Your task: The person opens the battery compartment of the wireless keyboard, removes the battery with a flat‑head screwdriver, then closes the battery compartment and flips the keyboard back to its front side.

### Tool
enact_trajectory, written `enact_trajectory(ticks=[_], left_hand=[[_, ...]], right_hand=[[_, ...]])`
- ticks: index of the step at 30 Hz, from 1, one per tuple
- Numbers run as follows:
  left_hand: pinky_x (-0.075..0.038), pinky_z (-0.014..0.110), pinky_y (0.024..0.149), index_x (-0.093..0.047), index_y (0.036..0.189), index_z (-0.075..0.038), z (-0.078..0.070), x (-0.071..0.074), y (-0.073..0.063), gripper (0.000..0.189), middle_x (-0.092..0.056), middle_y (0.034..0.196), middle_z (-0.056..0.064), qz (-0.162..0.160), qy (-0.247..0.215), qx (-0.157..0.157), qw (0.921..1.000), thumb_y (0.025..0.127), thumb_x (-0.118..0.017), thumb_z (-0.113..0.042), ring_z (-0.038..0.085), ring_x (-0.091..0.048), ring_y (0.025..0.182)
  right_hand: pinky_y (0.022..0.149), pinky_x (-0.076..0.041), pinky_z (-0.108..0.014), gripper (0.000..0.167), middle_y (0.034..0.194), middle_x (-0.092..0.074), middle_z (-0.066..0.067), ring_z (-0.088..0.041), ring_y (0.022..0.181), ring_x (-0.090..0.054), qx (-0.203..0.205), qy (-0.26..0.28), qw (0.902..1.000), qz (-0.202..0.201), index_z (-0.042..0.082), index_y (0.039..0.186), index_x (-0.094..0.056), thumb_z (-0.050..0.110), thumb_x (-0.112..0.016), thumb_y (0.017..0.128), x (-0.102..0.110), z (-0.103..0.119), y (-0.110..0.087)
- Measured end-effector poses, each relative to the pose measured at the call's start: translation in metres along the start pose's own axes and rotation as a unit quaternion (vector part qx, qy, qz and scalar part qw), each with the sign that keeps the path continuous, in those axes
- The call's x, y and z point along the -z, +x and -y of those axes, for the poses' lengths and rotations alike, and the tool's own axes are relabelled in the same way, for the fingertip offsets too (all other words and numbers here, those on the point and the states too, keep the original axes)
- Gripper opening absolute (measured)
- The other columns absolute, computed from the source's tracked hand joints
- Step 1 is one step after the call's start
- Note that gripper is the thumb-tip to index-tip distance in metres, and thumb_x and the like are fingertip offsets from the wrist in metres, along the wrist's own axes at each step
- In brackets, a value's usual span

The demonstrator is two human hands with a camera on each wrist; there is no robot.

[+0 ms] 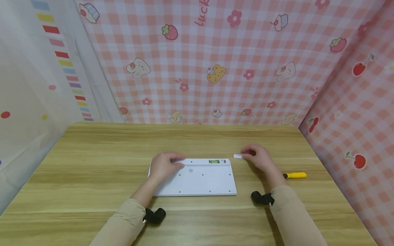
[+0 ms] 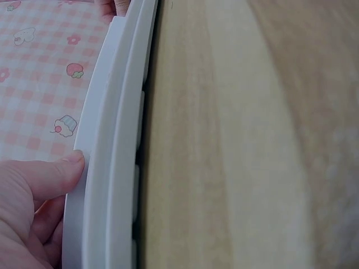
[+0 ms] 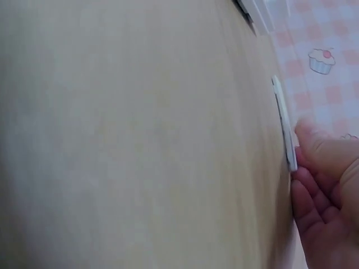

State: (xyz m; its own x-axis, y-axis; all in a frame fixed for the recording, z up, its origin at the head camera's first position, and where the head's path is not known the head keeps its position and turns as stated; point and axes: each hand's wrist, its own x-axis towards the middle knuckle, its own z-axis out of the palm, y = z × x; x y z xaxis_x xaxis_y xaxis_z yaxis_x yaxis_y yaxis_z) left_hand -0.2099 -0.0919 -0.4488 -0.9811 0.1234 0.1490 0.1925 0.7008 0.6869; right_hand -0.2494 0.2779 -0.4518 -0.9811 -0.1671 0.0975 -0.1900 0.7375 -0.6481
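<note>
A white keyboard [image 1: 197,181] lies face down on the table, its screw-dotted back upward. A green battery [image 1: 214,161] shows in the slot near its far right corner. My left hand [image 1: 163,167] grips the keyboard's raised far edge near the left end, thumb [image 2: 70,165] on the near face and fingers partly hidden behind. Right of the keyboard, my right hand [image 1: 258,157] holds the right end of a small white battery cover [image 1: 237,156] at its fingertips, close over the tabletop. Seen from the right wrist, the cover [image 3: 284,123] is edge-on beside the thumb.
A yellow-handled screwdriver [image 1: 296,175] lies right of the right forearm, its dark end partly hidden by the arm. Pink checked cloth [image 1: 200,85] hangs behind the wooden table [image 1: 92,153]. Black camera mounts [image 1: 155,216] jut from both wrists.
</note>
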Motion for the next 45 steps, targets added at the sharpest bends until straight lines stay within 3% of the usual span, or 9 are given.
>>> enact_trajectory(ticks=[7, 14, 18, 21, 25, 29, 32, 40, 45], left_hand=[[-0.039, 0.047, 0.104, -0.079, 0.103, -0.020, -0.002, 0.002, 0.000, 0.023, -0.073, 0.112, 0.001, 0.004, 0.001, 0.002, 1.0000, 0.080, -0.082, -0.020, 0.026, -0.065, 0.111], [-0.039, 0.048, 0.104, -0.079, 0.102, -0.020, -0.001, 0.001, -0.001, 0.023, -0.073, 0.111, 0.001, 0.000, 0.005, -0.007, 1.0000, 0.080, -0.083, -0.020, 0.025, -0.065, 0.110], [-0.039, 0.048, 0.104, -0.079, 0.102, -0.020, -0.001, 0.002, -0.001, 0.022, -0.074, 0.110, 0.001, -0.003, 0.004, -0.008, 1.0000, 0.080, -0.083, -0.020, 0.025, -0.065, 0.109], [-0.040, 0.047, 0.103, -0.079, 0.102, -0.020, 0.000, 0.001, -0.001, 0.023, -0.074, 0.110, 0.000, -0.004, 0.004, -0.009, 0.9999, 0.080, -0.083, -0.020, 0.025, -0.066, 0.109], [-0.041, 0.047, 0.102, -0.079, 0.102, -0.020, 0.000, 0.001, -0.002, 0.023, -0.074, 0.109, 0.000, -0.004, 0.004, -0.011, 0.9999, 0.079, -0.083, -0.020, 0.024, -0.066, 0.109], [-0.041, 0.047, 0.102, -0.079, 0.102, -0.020, 0.000, 0.001, -0.001, 0.023, -0.074, 0.109, 0.000, -0.004, 0.005, -0.011, 0.9999, 0.079, -0.083, -0.020, 0.024, -0.066, 0.108], [-0.041, 0.047, 0.102, -0.079, 0.102, -0.019, 0.000, 0.001, -0.002, 0.023, -0.074, 0.109, 0.000, -0.002, 0.004, -0.010, 0.9999, 0.080, -0.083, -0.020, 0.025, -0.066, 0.109], [-0.042, 0.045, 0.101, -0.079, 0.102, -0.019, -0.001, 0.000, -0.001, 0.023, -0.074, 0.109, -0.001, -0.004, 0.006, -0.014, 0.9999, 0.080, -0.083, -0.020, 0.024, -0.066, 0.108], [-0.041, 0.046, 0.102, -0.079, 0.102, -0.020, 0.000, 0.000, -0.001, 0.023, -0.074, 0.109, -0.001, -0.006, 0.008, -0.014, 0.9999, 0.080, -0.083, -0.020, 0.024, -0.066, 0.108]], right_hand=[[0.090, -0.048, -0.045, 0.030, 0.114, -0.066, -0.018, -0.030, 0.100, -0.060, 0.011, 0.057, 0.9983, 0.010, -0.001, 0.122, -0.064, 0.013, -0.067, 0.096, 0.017, 0.000, -0.017], [0.089, -0.047, -0.022, 0.036, 0.121, -0.065, -0.020, -0.025, 0.106, -0.059, 0.050, 0.088, 0.9948, 0.009, -0.003, 0.126, -0.062, 0.014, -0.068, 0.095, 0.041, -0.011, -0.044], [0.093, -0.042, -0.016, 0.039, 0.124, -0.063, -0.020, -0.011, 0.111, -0.055, 0.047, 0.085, 0.9952, 0.000, -0.002, 0.129, -0.060, 0.015, -0.068, 0.095, 0.056, -0.018, -0.061], [0.099, -0.038, -0.019, 0.043, 0.128, -0.061, -0.019, 0.002, 0.114, -0.049, 0.030, 0.078, 0.9965, 0.001, 0.000, 0.133, -0.058, 0.019, -0.067, 0.096, 0.066, -0.027, -0.075], [0.103, -0.039, -0.039, 0.046, 0.130, -0.060, -0.019, 0.010, 0.114, -0.045, 0.015, 0.073, 0.9972, 0.003, 0.000, 0.136, -0.055, 0.020, -0.068, 0.096, 0.078, -0.040, -0.088], [0.093, -0.045, -0.026, 0.049, 0.128, -0.061, -0.016, 0.006, 0.111, -0.051, 0.024, 0.059, 0.9980, -0.001, -0.001, 0.137, -0.054, 0.016, -0.070, 0.094, 0.086, -0.053, -0.097], [0.086, -0.041, -0.011, 0.050, 0.128, -0.062, -0.008, 0.008, 0.112, -0.050, 0.032, 0.046, 0.9985, -0.001, -0.001, 0.136, -0.055, 0.015, -0.071, 0.092, 0.090, -0.063, -0.102], [0.090, -0.038, -0.008, 0.045, 0.120, -0.068, -0.009, 0.006, 0.108, -0.055, 0.071, 0.075, 0.9946, 0.010, -0.007, 0.131, -0.057, 0.003, -0.072, 0.090, 0.093, -0.088, -0.109], [0.091, -0.036, -0.006, 0.043, 0.120, -0.068, 0.005, 0.009, 0.112, -0.051, 0.094, 0.096, 0.9910, 0.007, -0.008, 0.128, -0.059, -0.003, -0.072, 0.087, 0.092, -0.101, -0.111]])
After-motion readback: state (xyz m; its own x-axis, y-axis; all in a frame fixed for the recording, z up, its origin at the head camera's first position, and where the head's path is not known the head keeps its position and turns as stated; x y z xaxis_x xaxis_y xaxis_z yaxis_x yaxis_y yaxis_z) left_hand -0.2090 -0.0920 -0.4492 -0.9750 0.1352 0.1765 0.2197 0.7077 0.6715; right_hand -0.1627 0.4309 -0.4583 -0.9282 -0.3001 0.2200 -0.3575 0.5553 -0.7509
